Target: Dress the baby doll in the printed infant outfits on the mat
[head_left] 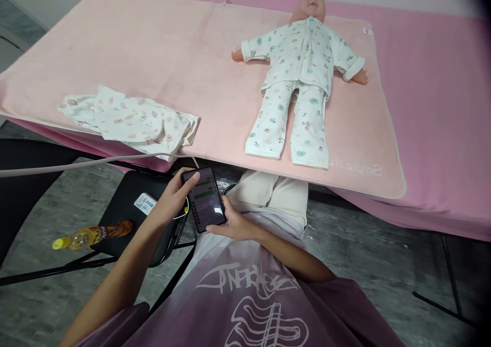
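Grasping smartphone [203, 199] in left hand [173, 199] and right hand [236, 223], beside pink mat [215, 76]; apparently browsing, likely needing steady support for scrolling.

clothes [132, 122] left, doll [301, 55] right on mat [172, 45]; phone [203, 201] before

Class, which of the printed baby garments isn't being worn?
The pink-printed garment, lying by itself on the mat; the jacket and trousers are on the doll.
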### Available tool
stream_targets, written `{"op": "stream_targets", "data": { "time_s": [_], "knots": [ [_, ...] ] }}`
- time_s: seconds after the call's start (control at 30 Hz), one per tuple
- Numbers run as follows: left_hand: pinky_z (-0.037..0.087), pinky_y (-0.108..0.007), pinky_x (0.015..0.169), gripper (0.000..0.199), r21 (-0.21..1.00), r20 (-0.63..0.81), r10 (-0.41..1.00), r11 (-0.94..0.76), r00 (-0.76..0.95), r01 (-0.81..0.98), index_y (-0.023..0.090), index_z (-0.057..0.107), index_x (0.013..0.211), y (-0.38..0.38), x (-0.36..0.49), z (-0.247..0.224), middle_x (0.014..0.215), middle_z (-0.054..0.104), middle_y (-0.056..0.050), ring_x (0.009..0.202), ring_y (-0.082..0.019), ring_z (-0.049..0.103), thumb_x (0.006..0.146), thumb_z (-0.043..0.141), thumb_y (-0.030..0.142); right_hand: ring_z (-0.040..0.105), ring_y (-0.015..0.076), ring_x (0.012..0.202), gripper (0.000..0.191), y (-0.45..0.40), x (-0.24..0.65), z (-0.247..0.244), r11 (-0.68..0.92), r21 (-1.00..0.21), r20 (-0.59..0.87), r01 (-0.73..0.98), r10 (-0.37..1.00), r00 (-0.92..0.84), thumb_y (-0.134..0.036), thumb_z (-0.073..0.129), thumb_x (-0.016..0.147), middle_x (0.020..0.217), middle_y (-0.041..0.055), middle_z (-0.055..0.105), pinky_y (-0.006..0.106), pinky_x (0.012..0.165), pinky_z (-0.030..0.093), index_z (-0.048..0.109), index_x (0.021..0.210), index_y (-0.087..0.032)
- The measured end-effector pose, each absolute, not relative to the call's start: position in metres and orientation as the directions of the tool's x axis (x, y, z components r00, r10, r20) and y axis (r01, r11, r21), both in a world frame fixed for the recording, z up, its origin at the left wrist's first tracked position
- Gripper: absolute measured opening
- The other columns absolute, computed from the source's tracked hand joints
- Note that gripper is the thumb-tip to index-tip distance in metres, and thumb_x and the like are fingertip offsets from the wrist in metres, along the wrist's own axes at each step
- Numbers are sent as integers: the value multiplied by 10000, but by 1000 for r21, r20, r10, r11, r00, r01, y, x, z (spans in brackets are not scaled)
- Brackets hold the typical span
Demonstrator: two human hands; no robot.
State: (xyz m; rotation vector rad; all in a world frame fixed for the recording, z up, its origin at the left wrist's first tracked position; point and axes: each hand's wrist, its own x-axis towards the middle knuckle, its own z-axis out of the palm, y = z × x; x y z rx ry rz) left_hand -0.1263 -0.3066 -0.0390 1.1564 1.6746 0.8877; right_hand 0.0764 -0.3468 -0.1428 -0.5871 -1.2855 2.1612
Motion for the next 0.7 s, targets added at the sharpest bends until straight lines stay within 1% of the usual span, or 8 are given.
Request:
{"op": "stream_targets", "data": {
  "time_s": [0.13,0.3,0.53,0.7],
  "knots": [
    [521,-329,939,488,904,-275,949,310,-156,294,233,696,1115,-307,-126,-41,1052,688,-37,1035,-248,634,904,716,672,617,195,1180,845,-347,77,-141,-389,-892,-90,-231,652,-753,-463,853,879,1348,82,573,355,1008,565,325,1512,-274],
    [506,-322,944,479,909,-279,949,311,-149,278,228,689,1118,-307,-125,-42,1054,682,-32,1026,-237,627,910,718,659,586,210,1259,848,-346,79,-140,-381,-899,-94,-217,650,-754,-474,843,886,1427,100,540,355,1028,559,318,1522,-279],
    [513,-332,947,481,909,-266,952,301,-155,290,223,691,1113,-308,-123,-39,1052,684,-39,1038,-246,627,909,715,658,613,195,1201,852,-347,78,-138,-422,-876,-103,-235,640,-761,-476,850,880,1383,87,565,336,998,578,314,1511,-276],
    [519,-339,952,488,906,-271,949,309,-163,289,223,692,1105,-308,-120,-37,1059,691,-42,1038,-250,637,900,721,666,634,194,1189,843,-347,78,-139,-439,-871,-125,-220,633,-764,-466,848,888,1399,84,577,318,990,589,311,1509,-274]
  ]
}}
